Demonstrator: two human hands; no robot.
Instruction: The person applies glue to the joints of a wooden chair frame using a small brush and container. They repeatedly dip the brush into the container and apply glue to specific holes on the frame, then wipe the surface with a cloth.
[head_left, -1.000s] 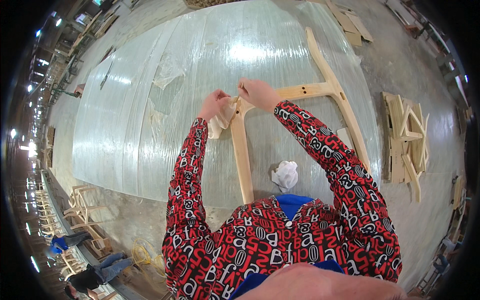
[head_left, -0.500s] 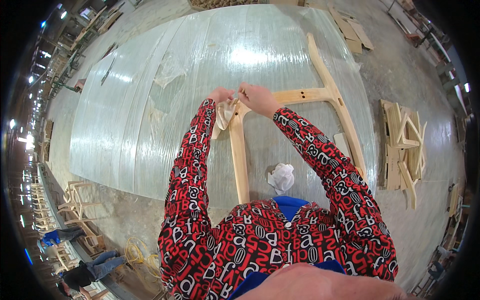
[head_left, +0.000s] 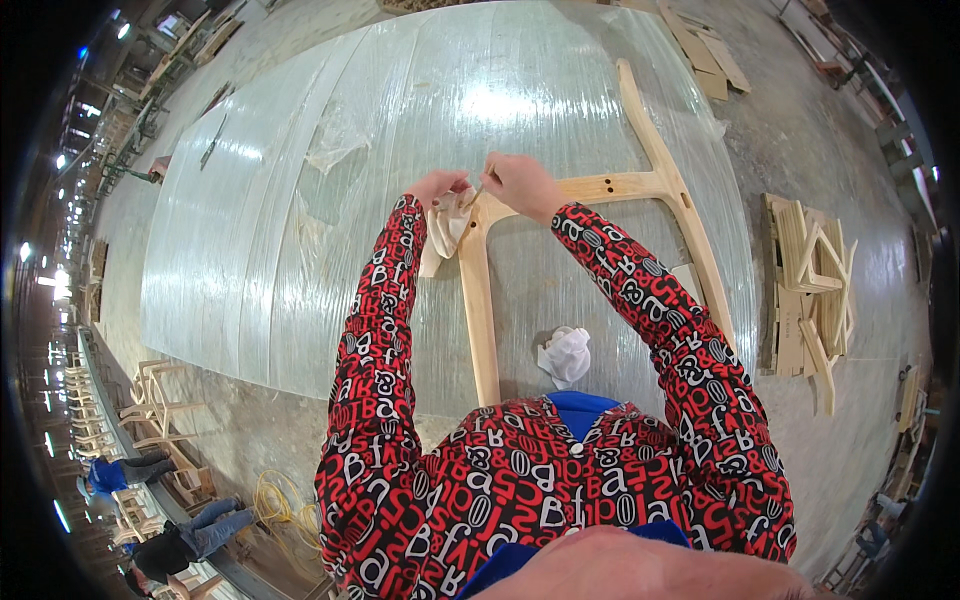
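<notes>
A pale wooden chair frame (head_left: pixel 477 320) lies on a table covered with clear plastic film (head_left: pixel 400 110). Its crosspiece has two dark holes and joins a curved leg on the right. At the frame's left corner, my left hand (head_left: pixel 438 187) is closed on a crumpled whitish cloth (head_left: pixel 447 228), which hangs beside the joint. My right hand (head_left: pixel 522 186) is just to the right, fingers pinched around a thin stick-like tool (head_left: pixel 481 189) slanting down toward the corner; its exact kind is too small to tell. A crumpled white paper wad (head_left: pixel 564 356) rests inside the frame, near my body.
Wooden frame pieces (head_left: pixel 815 265) are stacked on a pallet to the right. Flat cardboard (head_left: pixel 710 60) lies beyond the table's far right. At lower left are a yellow hose (head_left: pixel 285 510), wooden chairs (head_left: pixel 155 400) and two people (head_left: pixel 190 540) at a bench.
My right hand has risen slightly, drawing a little away from the frame corner, and the thin tool shows more clearly. My left hand has shifted slightly left with the cloth.
</notes>
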